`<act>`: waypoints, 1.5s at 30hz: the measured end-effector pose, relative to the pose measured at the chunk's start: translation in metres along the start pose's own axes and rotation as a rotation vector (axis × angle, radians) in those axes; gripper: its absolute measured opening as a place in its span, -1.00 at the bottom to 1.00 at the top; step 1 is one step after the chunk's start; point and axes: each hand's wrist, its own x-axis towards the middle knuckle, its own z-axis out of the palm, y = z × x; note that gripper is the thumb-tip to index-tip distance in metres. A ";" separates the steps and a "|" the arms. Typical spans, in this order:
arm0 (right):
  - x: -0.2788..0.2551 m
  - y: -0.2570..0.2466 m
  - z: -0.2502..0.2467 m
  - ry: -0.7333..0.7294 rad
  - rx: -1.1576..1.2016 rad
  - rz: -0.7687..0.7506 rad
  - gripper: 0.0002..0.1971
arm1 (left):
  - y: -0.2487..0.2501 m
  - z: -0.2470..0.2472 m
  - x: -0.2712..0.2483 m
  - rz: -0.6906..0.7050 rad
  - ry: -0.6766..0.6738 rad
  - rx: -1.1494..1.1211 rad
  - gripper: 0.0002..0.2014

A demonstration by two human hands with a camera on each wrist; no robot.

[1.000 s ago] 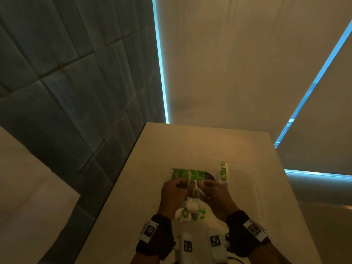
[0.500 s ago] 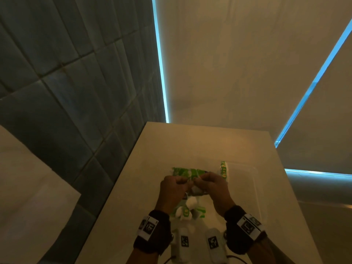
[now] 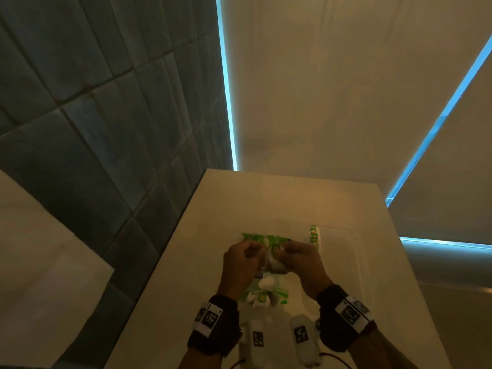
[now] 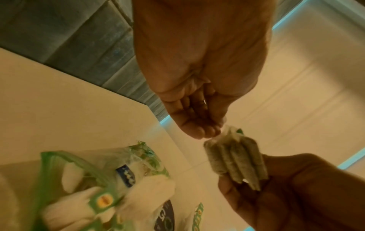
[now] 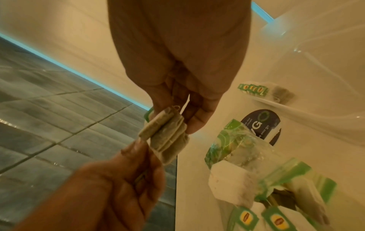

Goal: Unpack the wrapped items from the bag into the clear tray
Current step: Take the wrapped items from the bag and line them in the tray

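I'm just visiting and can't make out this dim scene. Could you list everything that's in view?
Bundle of tea bags: one clear-wrapped stack, greenish-grey, held in the air between both hands.
Bag: one, clear plastic with green print, open on the counter below the hands.
Loose tea bags: several, white with green tags, by the bag's mouth.
Clear tray: one, transparent, on the counter's right side.
Tea bags in the tray: one green-tagged stack at its left end.
Counter: one, cream.
Wall tiles: many, dark grey-blue, left.
Left hand: pinches the bundle's wrap.
Right hand: grips the bundle.
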 end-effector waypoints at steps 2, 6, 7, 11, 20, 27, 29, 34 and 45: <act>0.002 -0.002 -0.002 0.006 0.067 0.032 -0.90 | -0.010 -0.001 -0.002 -0.006 -0.032 0.061 -0.90; 0.003 -0.006 -0.002 -0.026 0.136 0.092 -0.67 | -0.029 0.012 -0.014 -0.038 -0.218 0.369 -0.84; 0.003 -0.006 -0.002 -0.033 0.149 0.095 -0.66 | -0.032 0.016 -0.017 -0.039 -0.208 0.401 -0.81; 0.000 -0.010 -0.007 -0.073 0.197 0.088 -0.84 | -0.036 0.023 -0.016 -0.026 -0.089 0.384 -0.79; -0.002 -0.010 -0.018 0.026 0.314 0.125 -0.94 | -0.032 -0.002 -0.008 -0.132 0.087 0.037 -0.92; 0.001 0.005 -0.022 0.004 0.291 0.220 -0.86 | -0.033 -0.006 0.000 -0.216 0.074 -0.096 -0.90; 0.001 0.006 -0.021 -0.021 0.280 0.252 -0.83 | -0.029 -0.006 0.000 -0.234 0.086 -0.148 -0.91; 0.003 0.011 -0.022 -0.110 0.330 0.320 -0.65 | -0.024 -0.001 0.001 -0.199 0.099 -0.201 -0.93; 0.000 0.010 -0.005 -0.001 0.142 0.176 -0.89 | -0.014 0.014 -0.003 -0.178 -0.004 -0.265 -0.96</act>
